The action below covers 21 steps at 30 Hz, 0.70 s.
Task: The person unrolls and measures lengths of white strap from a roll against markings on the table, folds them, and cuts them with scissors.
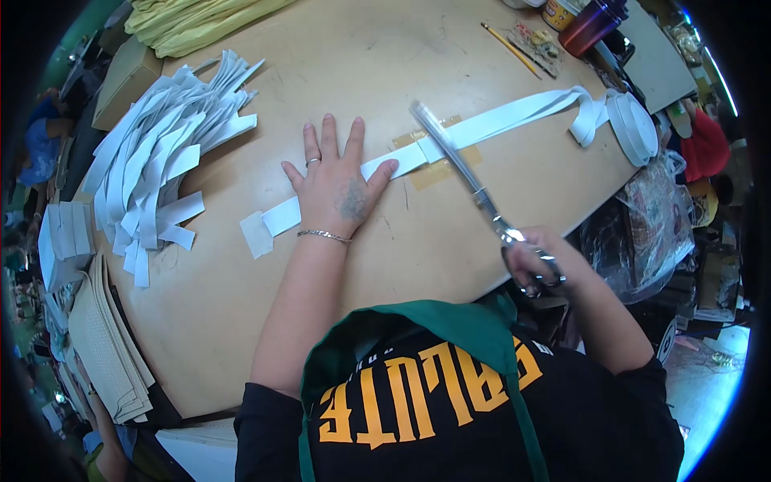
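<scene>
My left hand [341, 181] lies flat with spread fingers over a white elastic strip [283, 217], pressing it to the table. Beyond the thumb the strip runs on to brown tape [442, 162] stuck on the tabletop, where a cut edge shows. A longer white band [514, 118] continues from the tape to a white roll [631, 128] at the right edge. My right hand [536, 259] grips the handles of large metal scissors [462, 169]. Their blades point up and away, passing above the tape and band; whether they touch the band I cannot tell.
A heap of cut white strips [152, 153] lies on the left. Yellow cloth [201, 20] is at the back, near a cardboard box [124, 80]. A pencil [514, 50] and a purple tumbler [593, 28] stand far right. Stacked brown sheets [104, 345] sit at the left edge.
</scene>
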{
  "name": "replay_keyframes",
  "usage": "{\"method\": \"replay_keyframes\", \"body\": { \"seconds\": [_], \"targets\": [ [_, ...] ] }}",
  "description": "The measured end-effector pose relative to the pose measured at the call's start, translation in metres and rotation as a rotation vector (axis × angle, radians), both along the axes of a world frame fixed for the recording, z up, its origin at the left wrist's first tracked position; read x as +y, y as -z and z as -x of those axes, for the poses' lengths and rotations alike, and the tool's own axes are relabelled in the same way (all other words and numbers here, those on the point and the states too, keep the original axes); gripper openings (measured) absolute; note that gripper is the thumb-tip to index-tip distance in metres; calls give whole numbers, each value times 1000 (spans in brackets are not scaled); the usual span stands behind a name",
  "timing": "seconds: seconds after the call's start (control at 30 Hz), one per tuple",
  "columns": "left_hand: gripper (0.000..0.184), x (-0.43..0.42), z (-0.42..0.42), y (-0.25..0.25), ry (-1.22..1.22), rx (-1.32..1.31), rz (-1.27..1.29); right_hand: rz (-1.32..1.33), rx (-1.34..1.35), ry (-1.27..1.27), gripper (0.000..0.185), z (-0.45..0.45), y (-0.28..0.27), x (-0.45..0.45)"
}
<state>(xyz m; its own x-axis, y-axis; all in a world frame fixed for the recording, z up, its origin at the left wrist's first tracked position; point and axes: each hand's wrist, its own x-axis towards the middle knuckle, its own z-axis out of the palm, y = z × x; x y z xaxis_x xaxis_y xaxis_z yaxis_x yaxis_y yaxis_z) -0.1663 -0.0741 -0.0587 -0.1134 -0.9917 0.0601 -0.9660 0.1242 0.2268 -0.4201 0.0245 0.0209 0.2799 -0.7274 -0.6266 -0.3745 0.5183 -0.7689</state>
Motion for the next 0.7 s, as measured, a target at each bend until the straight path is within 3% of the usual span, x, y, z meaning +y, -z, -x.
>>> {"method": "replay_keyframes", "body": {
  "seconds": [0.1, 0.17, 0.3, 0.37, 0.47, 0.57, 0.63, 0.7],
  "targets": [
    [71, 0, 1, -2, -9, -10, -1, 230, -42, 50, 33, 27, -13, -31],
    [72, -1, 2, -3, -16, -19, -5, 265, 289, 23, 37, 37, -28, -83],
    [74, 0, 3, -4, -11, -47, -23, 607, 898, -17, 41, 35, -10, -186],
    [75, 0, 4, -6, -15, -61, -33, 842, 973, 24, 36, 42, 23, -225],
    [78, -1, 5, -8, -19, -83, -49, 757, 986, 25, 39, 46, 49, -255],
    [79, -1, 7, -8, -17, -99, -55, 1343, 1194, 165, 29, 32, 60, -227],
    [79, -1, 6, -8, -14, -105, -52, 1502, 637, -86, 21, 2, 49, -183],
    [79, -2, 7, -8, -11, -110, -47, 1565, 408, -409, 18, -24, 55, -137]
  ]
}}
